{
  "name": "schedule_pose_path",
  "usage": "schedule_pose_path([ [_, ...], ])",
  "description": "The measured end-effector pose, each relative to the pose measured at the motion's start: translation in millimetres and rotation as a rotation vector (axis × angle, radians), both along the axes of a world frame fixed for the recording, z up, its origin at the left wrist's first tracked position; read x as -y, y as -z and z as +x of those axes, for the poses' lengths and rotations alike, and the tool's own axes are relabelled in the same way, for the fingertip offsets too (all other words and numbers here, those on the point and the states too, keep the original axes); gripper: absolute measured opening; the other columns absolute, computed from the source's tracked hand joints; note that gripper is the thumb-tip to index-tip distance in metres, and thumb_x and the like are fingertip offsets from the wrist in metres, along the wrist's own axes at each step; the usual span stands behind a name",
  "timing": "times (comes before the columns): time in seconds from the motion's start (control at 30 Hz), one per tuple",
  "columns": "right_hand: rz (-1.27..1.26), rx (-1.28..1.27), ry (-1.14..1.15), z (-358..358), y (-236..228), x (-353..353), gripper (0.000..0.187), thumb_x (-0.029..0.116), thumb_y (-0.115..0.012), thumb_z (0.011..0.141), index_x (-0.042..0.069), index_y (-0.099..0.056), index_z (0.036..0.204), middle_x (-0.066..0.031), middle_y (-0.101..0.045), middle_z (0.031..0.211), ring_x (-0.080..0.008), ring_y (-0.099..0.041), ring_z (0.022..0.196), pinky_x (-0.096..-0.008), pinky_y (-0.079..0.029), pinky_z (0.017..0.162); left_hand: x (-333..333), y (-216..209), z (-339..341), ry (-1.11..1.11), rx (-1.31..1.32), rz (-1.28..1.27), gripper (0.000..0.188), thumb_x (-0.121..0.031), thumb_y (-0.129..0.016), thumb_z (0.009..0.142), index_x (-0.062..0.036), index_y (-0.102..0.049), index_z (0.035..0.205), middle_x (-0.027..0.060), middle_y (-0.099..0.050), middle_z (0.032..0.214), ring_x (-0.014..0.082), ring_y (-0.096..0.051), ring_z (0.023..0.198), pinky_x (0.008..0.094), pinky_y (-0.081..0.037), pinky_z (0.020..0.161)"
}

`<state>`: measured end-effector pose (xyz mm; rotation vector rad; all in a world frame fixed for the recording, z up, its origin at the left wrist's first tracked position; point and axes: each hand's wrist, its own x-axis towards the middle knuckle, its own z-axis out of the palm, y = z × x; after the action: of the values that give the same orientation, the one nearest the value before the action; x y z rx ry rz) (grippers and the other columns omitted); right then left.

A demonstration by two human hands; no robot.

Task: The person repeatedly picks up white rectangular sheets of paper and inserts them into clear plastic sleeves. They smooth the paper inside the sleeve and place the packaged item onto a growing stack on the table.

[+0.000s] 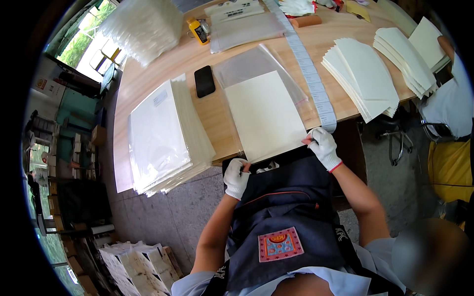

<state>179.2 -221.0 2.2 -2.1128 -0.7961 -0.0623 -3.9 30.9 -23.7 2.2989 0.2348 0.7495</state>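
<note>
Cream sheet (266, 118) at 1 o'clock on counter (211, 111), clear film (244, 68) beyond; sleeved or not, cannot tell. Left hand (236, 176), right hand (323, 149): fingers curled by its near corners, grip unclear. Wrapped stack (158, 133), 9 o'clock: apparently done. Fanned sheets (365, 74), 2 o'clock: seemingly left.

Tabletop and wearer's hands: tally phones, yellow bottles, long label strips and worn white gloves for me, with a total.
Black phone: 1
Yellow bottle: 1
Long label strip: 1
Worn white gloves, on left hand and right hand: 2
Total: 5
</note>
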Motion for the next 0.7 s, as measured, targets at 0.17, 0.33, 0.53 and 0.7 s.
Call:
schedule_pose_path([
  [0.17, 0.013, -0.388, 0.401, -17, -6, -27, 0.021, 0.013, -0.070, 0.073, 0.003, -0.052, 0.069, -0.0086, -0.055, 0.068, -0.0171, -0.052, 0.058, -0.0318, -0.040, 0.054, 21, 2, 6, -0.212, -0.033, -0.750, 0.013, -0.012, -0.059, 0.085, -0.0066, -0.049, 0.078, -0.0024, -0.046, 0.067, 0.0063, -0.040, 0.061, 0.0220, -0.035, 0.054],
  [0.33, 0.238, 0.334, 0.417, -25, -5, -37, 0.014, 0.011, -0.066, 0.070, 0.008, -0.054, 0.077, -0.0086, -0.056, 0.074, -0.0272, -0.055, 0.067, -0.0364, -0.042, 0.059, 33, 7, 8, -0.277, 0.142, -1.285, 0.012, -0.008, -0.059, 0.084, -0.0099, -0.048, 0.087, -0.0028, -0.048, 0.077, 0.0084, -0.050, 0.071, 0.0234, -0.044, 0.065],
  [0.53, 0.074, 0.337, -0.468, -77, -26, -78, 0.041, 0.024, -0.072, 0.063, 0.013, -0.058, 0.100, -0.0067, -0.056, 0.108, -0.0275, -0.053, 0.104, -0.0396, -0.042, 0.090, 27, 34, 0, -0.215, 0.181, -1.583, 0.015, -0.007, -0.051, 0.088, -0.0072, -0.053, 0.103, 0.0065, -0.061, 0.099, 0.0192, -0.061, 0.083, 0.0317, -0.052, 0.069],
  [0.7, 0.305, 0.286, 0.318, -29, 13, -25, 0.022, 0.011, -0.059, 0.076, 0.006, -0.057, 0.098, -0.0127, -0.058, 0.100, -0.0302, -0.055, 0.092, -0.0384, -0.043, 0.083, 31, 21, 6, -0.192, 0.275, -1.809, 0.017, -0.006, -0.043, 0.089, -0.0040, -0.054, 0.102, 0.0098, -0.060, 0.100, 0.0228, -0.060, 0.085, 0.0341, -0.054, 0.071],
])
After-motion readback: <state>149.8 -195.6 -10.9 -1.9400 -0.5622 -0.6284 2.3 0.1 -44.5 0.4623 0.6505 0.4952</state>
